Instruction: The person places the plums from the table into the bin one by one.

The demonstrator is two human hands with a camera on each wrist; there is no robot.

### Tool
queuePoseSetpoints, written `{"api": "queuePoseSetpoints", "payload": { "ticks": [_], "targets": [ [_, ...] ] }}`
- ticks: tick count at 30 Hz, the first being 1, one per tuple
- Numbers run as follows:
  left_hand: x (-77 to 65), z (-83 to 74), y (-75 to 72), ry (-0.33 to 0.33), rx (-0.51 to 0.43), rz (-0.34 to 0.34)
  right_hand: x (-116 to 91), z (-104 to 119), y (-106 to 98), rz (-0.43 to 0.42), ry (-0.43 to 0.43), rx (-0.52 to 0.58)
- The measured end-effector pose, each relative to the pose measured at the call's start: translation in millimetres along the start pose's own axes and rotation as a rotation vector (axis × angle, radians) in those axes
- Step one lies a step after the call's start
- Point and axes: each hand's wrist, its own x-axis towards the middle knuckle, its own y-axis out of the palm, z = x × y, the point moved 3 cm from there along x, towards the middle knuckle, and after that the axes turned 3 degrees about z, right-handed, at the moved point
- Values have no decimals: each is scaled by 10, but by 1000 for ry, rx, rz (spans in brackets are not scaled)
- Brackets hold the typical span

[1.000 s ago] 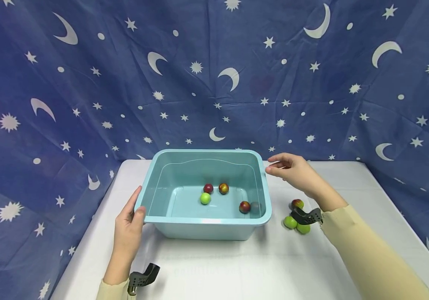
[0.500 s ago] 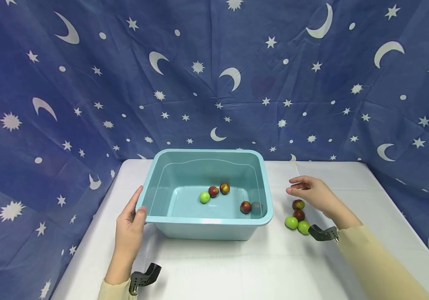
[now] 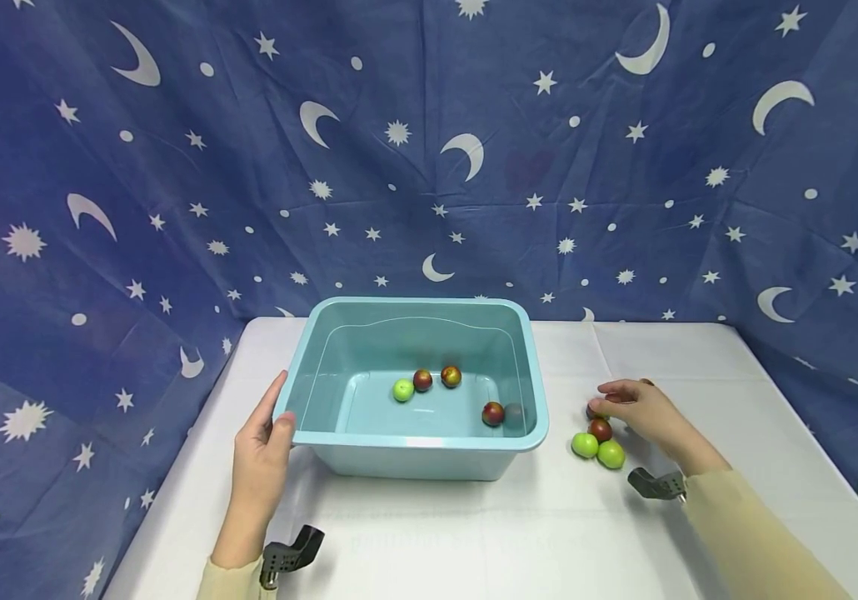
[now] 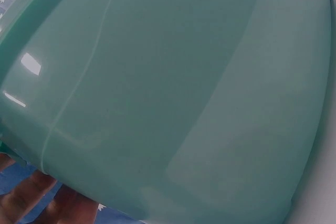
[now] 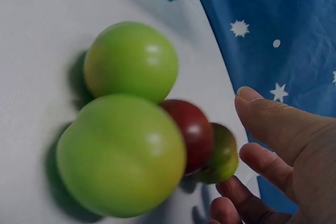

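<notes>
A light blue plastic basin [image 3: 429,443] stands on the table. My left hand [image 3: 260,450] grips its left rim near the front corner, thumb on the rim and fingers along the outer wall. My right hand [image 3: 642,415] is at the back of a small plum group right of the basin. Its fingers are loosely bent around a red-green plum [image 5: 224,153], with the thumb apart from it in the right wrist view. In front of that plum sit a dark red plum [image 3: 600,429] and two green plums, a left one [image 3: 585,445] and a right one [image 3: 611,454].
Inside the basin lie a green plum [image 3: 402,390], a dark red plum [image 3: 422,381], a red-yellow plum [image 3: 451,377] and another red plum [image 3: 492,413]. A white cloth [image 3: 414,542] covers the table. Behind hangs a blue star-and-moon curtain [image 3: 369,150].
My right hand has moved from beside the basin's right rim down and right to the plum group. In the basin, the green plum has rolled slightly left. My left hand stays on the rim.
</notes>
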Motion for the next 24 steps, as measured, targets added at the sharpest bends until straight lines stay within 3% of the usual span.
{"api": "queuePoseSetpoints", "payload": {
  "ticks": [13,24],
  "targets": [
    [-20,4,3,-20,5,0,5,-247,112,-6,104,1],
    [1,-21,13,26,12,-7,11,-248,95,-32,93,6]
  ]
}}
